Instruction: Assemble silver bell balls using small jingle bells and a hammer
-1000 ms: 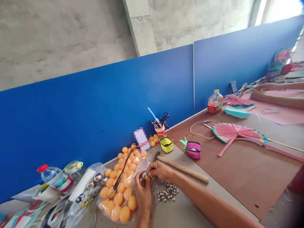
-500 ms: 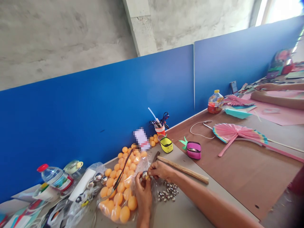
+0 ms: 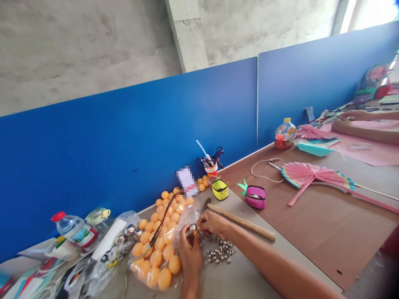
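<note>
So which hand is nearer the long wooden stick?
Right. The right hand sits just beside the long wooden stick; the left hand is farther, by the clear bag of orange balls.

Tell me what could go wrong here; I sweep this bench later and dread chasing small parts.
1. The silver bell pinched between the left hand and right hand could slip and vanish among the loose bells.
2. The orange balls lie in a plastic bag beside the left hand; a nudge might send some rolling.
</note>
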`<state>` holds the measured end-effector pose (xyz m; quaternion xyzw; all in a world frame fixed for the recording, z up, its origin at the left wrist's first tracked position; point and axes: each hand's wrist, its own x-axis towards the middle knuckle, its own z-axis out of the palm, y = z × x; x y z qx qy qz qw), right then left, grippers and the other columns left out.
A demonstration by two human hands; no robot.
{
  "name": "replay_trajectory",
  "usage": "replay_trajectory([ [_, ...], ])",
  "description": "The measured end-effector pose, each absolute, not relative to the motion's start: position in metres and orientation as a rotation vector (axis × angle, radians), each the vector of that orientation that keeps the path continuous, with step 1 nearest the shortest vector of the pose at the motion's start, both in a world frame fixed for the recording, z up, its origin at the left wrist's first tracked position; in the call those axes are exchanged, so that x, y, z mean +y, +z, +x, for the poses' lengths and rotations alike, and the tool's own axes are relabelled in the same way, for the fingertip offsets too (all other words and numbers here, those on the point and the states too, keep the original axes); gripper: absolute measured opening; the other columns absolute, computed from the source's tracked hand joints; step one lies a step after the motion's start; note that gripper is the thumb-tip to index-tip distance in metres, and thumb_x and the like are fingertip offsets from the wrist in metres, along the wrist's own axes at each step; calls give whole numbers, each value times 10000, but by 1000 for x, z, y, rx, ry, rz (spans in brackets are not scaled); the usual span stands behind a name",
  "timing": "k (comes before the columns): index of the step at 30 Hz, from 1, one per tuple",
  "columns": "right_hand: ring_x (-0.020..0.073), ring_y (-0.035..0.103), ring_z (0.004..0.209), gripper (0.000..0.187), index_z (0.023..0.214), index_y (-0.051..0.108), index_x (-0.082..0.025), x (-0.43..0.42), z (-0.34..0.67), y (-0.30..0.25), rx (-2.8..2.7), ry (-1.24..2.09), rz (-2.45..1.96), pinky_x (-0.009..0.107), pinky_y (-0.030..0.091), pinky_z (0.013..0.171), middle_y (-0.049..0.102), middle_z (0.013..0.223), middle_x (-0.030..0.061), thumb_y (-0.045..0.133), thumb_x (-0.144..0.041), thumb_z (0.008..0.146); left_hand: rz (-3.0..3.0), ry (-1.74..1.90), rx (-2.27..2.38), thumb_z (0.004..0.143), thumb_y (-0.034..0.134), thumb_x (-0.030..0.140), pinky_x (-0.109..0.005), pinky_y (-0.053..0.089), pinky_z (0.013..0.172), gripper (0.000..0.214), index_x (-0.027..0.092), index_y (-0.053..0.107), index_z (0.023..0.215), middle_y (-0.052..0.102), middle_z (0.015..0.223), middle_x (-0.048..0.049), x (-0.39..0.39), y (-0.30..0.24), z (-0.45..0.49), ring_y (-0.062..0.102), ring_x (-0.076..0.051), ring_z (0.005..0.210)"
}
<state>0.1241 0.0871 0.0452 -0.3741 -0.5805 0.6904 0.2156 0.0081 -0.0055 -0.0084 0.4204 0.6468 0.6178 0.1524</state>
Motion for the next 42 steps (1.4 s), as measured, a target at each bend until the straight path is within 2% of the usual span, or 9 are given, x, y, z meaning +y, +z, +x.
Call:
replay_trajectory([
  [6,80,433,416,215,616,554,-176,85,121,42,-1478,1992,-1073,185,322,434,524,461,-49,583,-11,751,1197,1698,1850,766,697,511,-480,557,868,461,191,631,1092,727,1068,-147,-6,-8,8,710,-314,945],
  [10,82,457,407,244,610,533,-180,84,120,44,-1461,2007,-1083,184,370,426,540,461,-50,563,23,741,1214,1716,1851,766,696,506,-467,558,870,434,207,639,1076,728,1066,-134,-6,-8,8,704,-305,957],
  [20,74,430,356,205,602,531,-171,82,114,39,-1438,1986,-1117,170,304,378,534,427,-49,564,-3,714,1283,1710,1870,791,678,500,-468,575,859,413,203,639,1075,732,1063,-140,-6,-10,6,710,-304,948],
  [27,75,434,414,155,642,533,-180,95,127,44,-1421,2081,-893,195,312,436,498,489,-67,632,-144,756,1114,1774,1797,788,662,618,-464,567,921,593,184,594,1186,682,1217,-188,-5,-3,9,686,-329,1092],
  [29,68,397,423,126,652,558,-176,103,136,46,-1537,1999,-833,199,284,449,462,488,-83,636,-140,744,1107,1783,1765,807,634,648,-454,586,875,638,183,594,1243,652,1281,-204,-5,1,12,705,-317,1033],
  [32,76,382,467,115,634,607,-166,114,149,48,-1864,1748,-896,219,283,488,487,508,-74,628,-84,712,1124,1757,1744,793,619,696,-450,603,829,653,182,655,1194,652,1289,-211,-6,5,14,703,-327,1026],
  [37,117,511,611,124,673,712,-163,118,154,46,-2327,1367,-921,227,377,600,642,638,-22,657,-53,686,1054,1770,1767,798,616,656,-468,580,919,560,187,710,1089,663,1292,-189,-6,9,12,643,-351,1175],
  [39,140,575,674,118,718,747,-168,116,153,45,-2420,1312,-909,230,406,631,703,713,5,668,-80,708,965,1792,1736,819,587,636,-462,587,910,529,187,703,1073,668,1267,-176,-6,9,11,656,-332,1136],
  [42,166,634,742,151,799,784,-177,111,151,44,-2506,1243,-903,233,436,665,760,808,32,669,-105,732,844,1808,1639,813,594,623,-434,611,825,500,188,679,1044,679,1180,-150,-5,10,9,693,-281,961],
])
